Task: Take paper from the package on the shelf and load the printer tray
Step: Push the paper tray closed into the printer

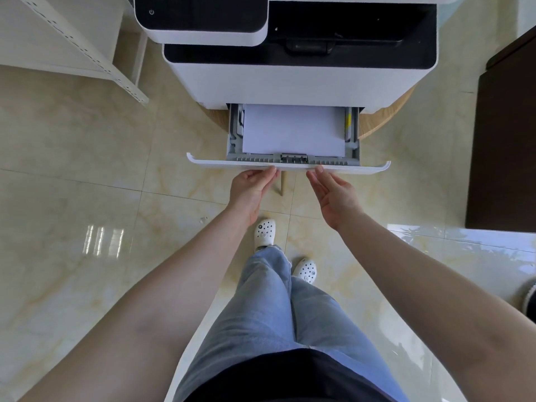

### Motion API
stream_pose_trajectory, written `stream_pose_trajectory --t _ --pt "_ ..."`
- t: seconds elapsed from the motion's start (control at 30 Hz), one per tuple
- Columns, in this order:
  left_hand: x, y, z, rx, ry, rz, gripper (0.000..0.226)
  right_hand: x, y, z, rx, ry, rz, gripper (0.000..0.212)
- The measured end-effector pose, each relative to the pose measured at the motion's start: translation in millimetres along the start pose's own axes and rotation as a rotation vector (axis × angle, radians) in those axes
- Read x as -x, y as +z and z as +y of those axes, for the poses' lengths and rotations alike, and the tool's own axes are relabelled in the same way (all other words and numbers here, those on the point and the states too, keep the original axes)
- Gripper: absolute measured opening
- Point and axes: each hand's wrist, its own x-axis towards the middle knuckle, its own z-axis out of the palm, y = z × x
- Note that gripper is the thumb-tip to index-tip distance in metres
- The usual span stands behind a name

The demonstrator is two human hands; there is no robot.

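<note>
printer tray [288, 165] half out of printer [290, 79], paper stack [293, 129] flat inside, against its left guide. my left hand [251, 187] and right hand [333, 191] open, fingertips touching tray's front edge, gripping nothing. tray likely light, stiff plastic; push evenly near centre.

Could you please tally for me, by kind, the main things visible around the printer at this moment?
Printer: 1
Paper tray, pulled out: 1
Stack of white paper in the tray: 1
Hands at the tray front: 2, left hand and right hand
White clogs: 2, and
White shelf frame: 1
Total: 8
</note>
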Motion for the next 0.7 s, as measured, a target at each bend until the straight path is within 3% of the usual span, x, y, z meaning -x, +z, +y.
stream_pose_trajectory --t 0.23,0.37,0.47,0.6,0.7 --pt "-13.0 14.2 2.3 -0.088 0.120 0.055 0.009 -10.2 12.7 -6.3 0.050 -0.033 0.012 0.005" --pt "-23.9 22.2 8.1 -0.193 0.151 0.111 0.039 -22.8 23.3 -14.3 0.065 -0.048 0.036 0.009" --pt "-31.9 26.4 13.5 -0.278 0.147 0.142 0.037 -30.5 28.2 -16.7 0.106 -0.056 0.055 0.014" --pt "-38.5 30.9 22.2 -0.393 0.196 0.135 0.034 -38.5 33.9 -25.9 0.295 -0.078 0.071 0.022" --pt "-43.6 32.3 28.9 -0.491 0.238 0.124 0.035 -44.5 37.6 -35.2 0.467 -0.168 0.050 0.016"
